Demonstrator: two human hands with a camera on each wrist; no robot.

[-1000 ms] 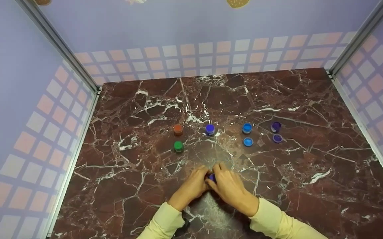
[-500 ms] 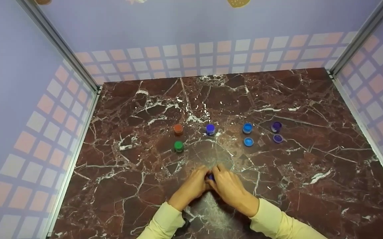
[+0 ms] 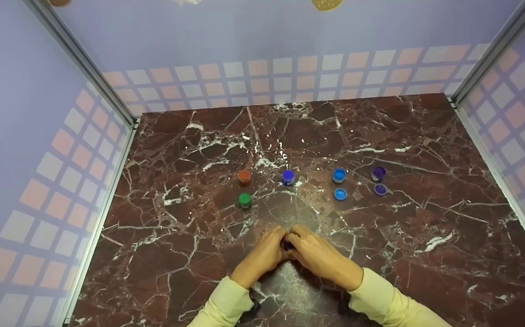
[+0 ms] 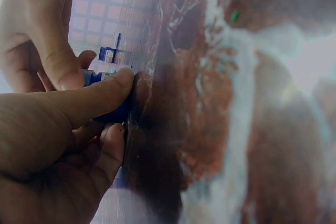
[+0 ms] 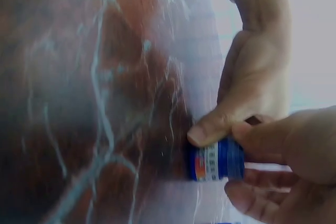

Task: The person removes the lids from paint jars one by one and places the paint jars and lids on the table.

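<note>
Both hands met over a small blue paint pot at the near middle of the marble tabletop, and the pot sat directly between them, almost hidden in the head view. The left hand came in from the left and the right hand from the right, fingertips touching around the pot, so neither hand was nearer than the other; both were clamped on it. In the right wrist view the pot showed a labelled blue wall, with the left thumb pressed against one side and the right thumb and fingers curled round the other. The pot's bottom rested on or just above the marble; I could not tell whether it was lifted. Its axis appeared to stand upright from the tabletop. Whether its lid was on could not be told.

Well beyond the hands stood a row of other pots: an orange pot with a green pot just in front of it, a blue pot, a light blue pot with its lid beside it, and a purple pot with its lid likewise.
</note>
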